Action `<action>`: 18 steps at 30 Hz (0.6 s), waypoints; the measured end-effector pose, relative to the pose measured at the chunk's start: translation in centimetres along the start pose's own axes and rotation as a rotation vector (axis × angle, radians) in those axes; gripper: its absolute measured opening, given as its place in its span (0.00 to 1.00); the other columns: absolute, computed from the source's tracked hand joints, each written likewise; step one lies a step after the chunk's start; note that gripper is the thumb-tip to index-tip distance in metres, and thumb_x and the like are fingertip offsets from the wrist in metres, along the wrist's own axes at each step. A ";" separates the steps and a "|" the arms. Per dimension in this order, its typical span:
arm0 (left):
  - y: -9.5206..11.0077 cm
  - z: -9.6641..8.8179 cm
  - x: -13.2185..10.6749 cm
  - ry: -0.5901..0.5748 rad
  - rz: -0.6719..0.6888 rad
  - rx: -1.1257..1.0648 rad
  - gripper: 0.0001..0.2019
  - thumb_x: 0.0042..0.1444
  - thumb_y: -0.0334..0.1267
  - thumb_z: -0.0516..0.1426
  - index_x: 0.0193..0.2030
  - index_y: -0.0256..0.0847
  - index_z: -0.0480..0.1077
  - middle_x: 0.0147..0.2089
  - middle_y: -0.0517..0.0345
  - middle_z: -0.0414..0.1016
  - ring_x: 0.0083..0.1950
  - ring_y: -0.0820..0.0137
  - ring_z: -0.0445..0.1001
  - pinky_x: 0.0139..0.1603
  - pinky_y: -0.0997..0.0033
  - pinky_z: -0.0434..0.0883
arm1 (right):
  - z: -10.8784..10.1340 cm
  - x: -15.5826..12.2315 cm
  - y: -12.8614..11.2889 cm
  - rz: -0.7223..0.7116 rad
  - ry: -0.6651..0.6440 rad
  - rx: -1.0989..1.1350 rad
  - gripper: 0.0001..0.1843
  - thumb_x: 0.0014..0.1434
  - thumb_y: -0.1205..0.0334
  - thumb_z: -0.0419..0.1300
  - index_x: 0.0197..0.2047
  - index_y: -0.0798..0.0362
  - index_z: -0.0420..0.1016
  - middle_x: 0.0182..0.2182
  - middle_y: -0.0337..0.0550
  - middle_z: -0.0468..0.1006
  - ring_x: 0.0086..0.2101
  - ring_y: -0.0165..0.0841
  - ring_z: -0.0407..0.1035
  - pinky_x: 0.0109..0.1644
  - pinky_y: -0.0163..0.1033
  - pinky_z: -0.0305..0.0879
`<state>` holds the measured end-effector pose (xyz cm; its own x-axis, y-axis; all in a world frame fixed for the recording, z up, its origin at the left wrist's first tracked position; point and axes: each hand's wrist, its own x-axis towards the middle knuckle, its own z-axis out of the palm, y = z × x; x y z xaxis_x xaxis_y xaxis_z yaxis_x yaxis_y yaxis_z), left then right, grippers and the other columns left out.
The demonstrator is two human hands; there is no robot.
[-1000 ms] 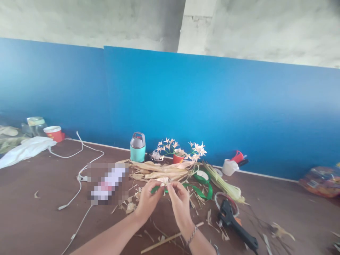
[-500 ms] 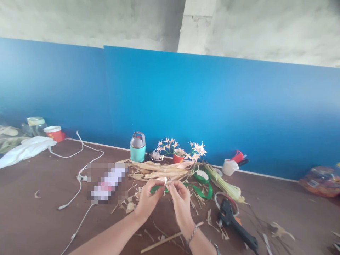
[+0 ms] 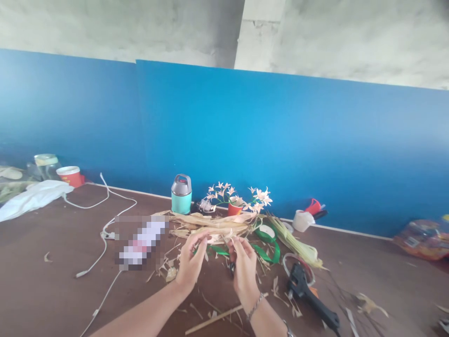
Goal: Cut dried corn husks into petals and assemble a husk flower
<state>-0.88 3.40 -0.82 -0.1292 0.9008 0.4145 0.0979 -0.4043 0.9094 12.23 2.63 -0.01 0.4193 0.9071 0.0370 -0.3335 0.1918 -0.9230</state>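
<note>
My left hand (image 3: 191, 261) is closed, thumb against fingertips. A pale bit shows at its tips, too small to tell from the husks behind. Apart from it, my right hand (image 3: 244, 267) pinches a thin pale husk piece (image 3: 230, 236) between thumb and finger. A small dark object (image 3: 232, 267) shows beside the right palm, mostly hidden. Beyond the hands lie dried corn husks (image 3: 210, 220). Green ribbon (image 3: 271, 255) curls near its white-centred spool (image 3: 267, 231), to the right of the hands. Husk scraps (image 3: 171, 274) are scattered around both hands.
A black glue gun (image 3: 312, 297) lies at right, near a green-yellow husk bundle (image 3: 298, 245). Behind stand a turquoise flask (image 3: 181, 201) and a red cup (image 3: 234, 208) beside pale husk flowers (image 3: 260, 199). White cables (image 3: 101, 255) run at left. A blue partition (image 3: 224, 131) borders the table.
My hands have moved apart from where their fingertips met around a pale curled piece. A dark object now shows by my right palm.
</note>
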 end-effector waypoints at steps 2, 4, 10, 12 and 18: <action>0.1 0.0 0.1 0.035 -0.013 0.024 0.10 0.56 0.42 0.52 0.34 0.39 0.72 0.35 0.53 0.76 0.39 0.65 0.74 0.43 0.67 0.70 | 0.0 0.0 0.0 -0.009 0.004 -0.010 0.14 0.46 0.54 0.65 0.22 0.53 0.67 0.18 0.32 0.67 0.18 0.25 0.54 0.22 0.32 0.51; 0.2 0.0 0.1 0.036 -0.005 0.046 0.12 0.58 0.43 0.50 0.29 0.39 0.69 0.30 0.56 0.72 0.34 0.67 0.72 0.38 0.70 0.69 | 0.1 -0.1 -0.1 -0.003 -0.014 -0.032 0.14 0.46 0.54 0.65 0.22 0.53 0.67 0.18 0.33 0.67 0.18 0.25 0.53 0.21 0.32 0.50; 0.2 0.1 0.1 -0.024 0.064 0.207 0.16 0.59 0.44 0.48 0.25 0.41 0.67 0.25 0.59 0.70 0.30 0.68 0.69 0.34 0.70 0.67 | 0.6 -0.8 -0.5 0.011 -0.059 -0.079 0.13 0.45 0.53 0.65 0.22 0.54 0.69 0.19 0.36 0.68 0.20 0.26 0.55 0.22 0.32 0.51; 0.1 0.1 0.1 -0.007 0.130 0.239 0.12 0.58 0.43 0.50 0.29 0.41 0.69 0.31 0.55 0.74 0.36 0.65 0.72 0.39 0.67 0.68 | 0.6 -0.9 -0.3 0.009 -0.073 -0.084 0.13 0.46 0.53 0.64 0.22 0.54 0.69 0.18 0.35 0.67 0.19 0.26 0.54 0.22 0.32 0.51; -0.3 0.4 -0.1 -0.049 0.294 0.388 0.05 0.52 0.40 0.57 0.33 0.43 0.70 0.36 0.55 0.77 0.41 0.62 0.72 0.43 0.63 0.67 | 0.8 -1.2 0.0 -0.019 -0.107 -0.079 0.13 0.46 0.54 0.65 0.21 0.54 0.69 0.18 0.32 0.65 0.20 0.26 0.55 0.24 0.32 0.54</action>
<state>-0.55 3.47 -1.12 0.0044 0.7673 0.6413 0.4848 -0.5625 0.6698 11.06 1.79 0.20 0.3309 0.9392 0.0916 -0.2568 0.1830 -0.9490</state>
